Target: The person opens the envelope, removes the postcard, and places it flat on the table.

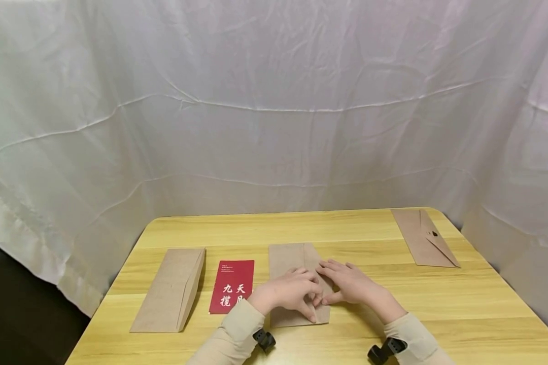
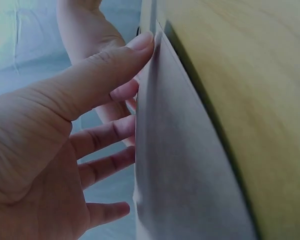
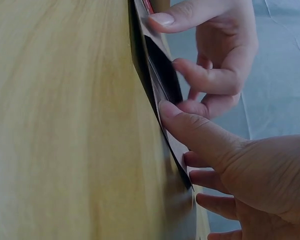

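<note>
A brown paper envelope (image 1: 286, 258) lies flat on the table before me, both hands over its right half. My left hand (image 1: 289, 292) rests its thumb and fingertips on the paper. Seen from the right wrist, its bent fingers touch the edge of a raised flap (image 3: 162, 70), with a dark gap beside it. My right hand (image 1: 352, 284) reaches in from the right, fingers spread and fingertips on the envelope's right side. Its thumb (image 3: 171, 109) presses the paper just below the flap.
A red card (image 1: 233, 274) with white characters lies left of the envelope, partly behind my left forearm. Farther left is another brown envelope (image 1: 164, 289), its side slightly raised. A third envelope (image 1: 413, 235) with a dark fastener lies at the back right. White curtains surround the wooden table (image 1: 443, 304).
</note>
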Tool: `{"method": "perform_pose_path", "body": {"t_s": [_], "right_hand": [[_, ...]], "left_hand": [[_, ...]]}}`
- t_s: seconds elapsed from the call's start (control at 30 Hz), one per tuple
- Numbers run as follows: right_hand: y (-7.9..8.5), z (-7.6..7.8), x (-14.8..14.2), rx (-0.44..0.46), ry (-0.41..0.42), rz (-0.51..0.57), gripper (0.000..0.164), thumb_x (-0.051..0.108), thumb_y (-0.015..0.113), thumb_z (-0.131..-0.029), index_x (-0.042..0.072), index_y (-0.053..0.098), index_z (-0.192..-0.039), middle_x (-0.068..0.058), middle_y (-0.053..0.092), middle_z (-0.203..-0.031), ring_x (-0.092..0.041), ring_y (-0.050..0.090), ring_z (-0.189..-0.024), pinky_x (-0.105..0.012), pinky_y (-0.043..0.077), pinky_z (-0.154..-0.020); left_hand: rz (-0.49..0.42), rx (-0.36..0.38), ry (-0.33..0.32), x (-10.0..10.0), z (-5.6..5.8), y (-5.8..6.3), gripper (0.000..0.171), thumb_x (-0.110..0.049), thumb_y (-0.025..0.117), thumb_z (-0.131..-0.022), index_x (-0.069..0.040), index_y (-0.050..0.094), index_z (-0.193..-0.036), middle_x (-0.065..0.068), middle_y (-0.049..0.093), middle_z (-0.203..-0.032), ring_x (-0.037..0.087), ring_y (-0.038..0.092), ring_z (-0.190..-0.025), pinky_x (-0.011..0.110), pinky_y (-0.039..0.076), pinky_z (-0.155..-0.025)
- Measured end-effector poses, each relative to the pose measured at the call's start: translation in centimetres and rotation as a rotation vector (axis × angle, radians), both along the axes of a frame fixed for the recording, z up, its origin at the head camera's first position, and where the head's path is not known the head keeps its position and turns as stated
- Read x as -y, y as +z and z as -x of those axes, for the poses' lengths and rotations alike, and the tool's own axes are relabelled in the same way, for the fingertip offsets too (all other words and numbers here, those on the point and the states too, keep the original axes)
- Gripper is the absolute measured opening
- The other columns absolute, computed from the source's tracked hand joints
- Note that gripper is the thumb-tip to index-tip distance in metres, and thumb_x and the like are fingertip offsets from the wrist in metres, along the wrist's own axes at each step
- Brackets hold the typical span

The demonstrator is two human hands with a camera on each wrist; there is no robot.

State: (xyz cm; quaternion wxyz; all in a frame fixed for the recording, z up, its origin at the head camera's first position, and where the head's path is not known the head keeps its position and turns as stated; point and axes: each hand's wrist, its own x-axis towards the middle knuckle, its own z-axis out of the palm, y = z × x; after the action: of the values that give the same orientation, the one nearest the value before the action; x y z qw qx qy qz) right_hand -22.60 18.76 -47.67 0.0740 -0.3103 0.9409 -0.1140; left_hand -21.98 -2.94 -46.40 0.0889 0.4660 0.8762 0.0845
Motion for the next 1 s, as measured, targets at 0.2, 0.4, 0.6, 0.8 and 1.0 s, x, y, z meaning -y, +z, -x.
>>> {"method": "perform_pose_path", "body": {"t_s": [0.2, 0.4, 0.6, 0.8, 1.0], "right_hand": [[0.2, -0.1, 0.0, 0.013, -0.01, -0.005, 0.088, 0.058, 0.07, -0.078, 0.004, 0.047, -0.143, -0.019, 0.04, -0.152, -0.042, 0.037, -0.14, -0.069, 0.03, -0.107], [0.1, -0.2, 0.0, 0.0, 0.003, 0.012, 0.086, 0.059, 0.069, -0.079, 0.004, 0.048, -0.142, -0.018, 0.042, -0.152, -0.043, 0.038, -0.139, -0.07, 0.031, -0.106], [-0.1, -0.1, -0.1, -0.008, 0.013, 0.016, 0.084, 0.056, 0.07, -0.08, 0.005, 0.048, -0.142, -0.018, 0.042, -0.151, -0.042, 0.038, -0.14, -0.069, 0.032, -0.105], [-0.3, -0.1, -0.1, -0.04, 0.043, 0.013, 0.082, 0.055, 0.07, -0.081, 0.005, 0.048, -0.143, -0.02, 0.044, -0.15, -0.043, 0.037, -0.14, -0.069, 0.031, -0.106], [-0.3, -0.1, -0.2, -0.03, 0.072, 0.024, 0.078, 0.054, 0.067, -0.083, 0.016, 0.044, -0.147, -0.021, 0.043, -0.149, -0.046, 0.036, -0.14, -0.072, 0.027, -0.106]], "left_hand": [[-0.004, -0.037, 0.015, -0.1, -0.8, 0.9, 0.033, -0.053, 0.077, -0.073, -0.028, 0.056, -0.079, -0.021, 0.057, -0.089, 0.0, 0.053, -0.105, 0.059, 0.039, -0.107], [0.04, -0.146, 0.049, 0.5, -2.1, 1.2, 0.032, -0.052, 0.078, -0.074, -0.032, 0.063, -0.093, -0.017, 0.057, -0.096, 0.005, 0.053, -0.114, 0.056, 0.041, -0.107], [0.036, -0.243, 0.03, 1.4, -2.9, 0.6, 0.041, -0.054, 0.079, -0.071, -0.037, 0.066, -0.106, -0.014, 0.055, -0.107, 0.006, 0.05, -0.116, 0.054, 0.041, -0.108], [-0.027, -0.3, -0.001, 2.1, -3.4, 0.0, 0.043, -0.052, 0.078, -0.073, -0.033, 0.063, -0.109, -0.012, 0.053, -0.112, 0.006, 0.051, -0.113, 0.052, 0.043, -0.107], [-0.06, -0.298, 0.008, 2.2, -3.7, -0.2, 0.043, -0.048, 0.076, -0.076, -0.03, 0.06, -0.111, -0.009, 0.053, -0.123, 0.009, 0.052, -0.121, 0.051, 0.044, -0.107]]}}
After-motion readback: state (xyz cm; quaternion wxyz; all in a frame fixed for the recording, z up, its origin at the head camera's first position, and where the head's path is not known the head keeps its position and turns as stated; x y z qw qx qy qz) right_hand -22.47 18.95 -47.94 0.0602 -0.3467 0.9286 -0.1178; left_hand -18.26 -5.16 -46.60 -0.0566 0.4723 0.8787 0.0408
